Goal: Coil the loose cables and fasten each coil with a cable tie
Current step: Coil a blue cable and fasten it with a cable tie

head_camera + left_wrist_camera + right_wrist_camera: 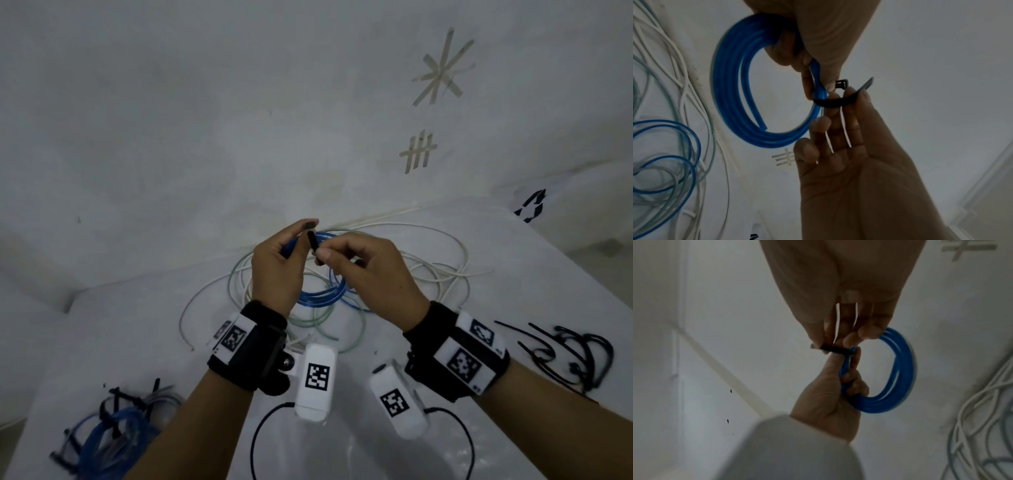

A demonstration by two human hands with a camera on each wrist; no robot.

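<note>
My left hand (291, 243) grips a small coil of blue cable (330, 236) and holds it up above the table. In the left wrist view the blue coil (725, 91) hangs from my curled fingers (789, 53). A black cable tie (830, 103) is looped round the coil's strands, its head by my left thumb. My right hand (325, 255) pinches the tie's strap between thumb and forefinger. In the right wrist view the cable tie (836, 349) runs from my right fingertips (818, 340) to the blue coil (904, 369), which my left hand (828, 402) clasps.
Loose white and pale green cables (428, 260) lie tangled on the white table (144, 322) beneath my hands, with more loose blue cable (674, 146) among them. Tied bundles (113, 431) sit at front left. Spare black ties (575, 356) lie at right. A wall (205, 102) stands close behind.
</note>
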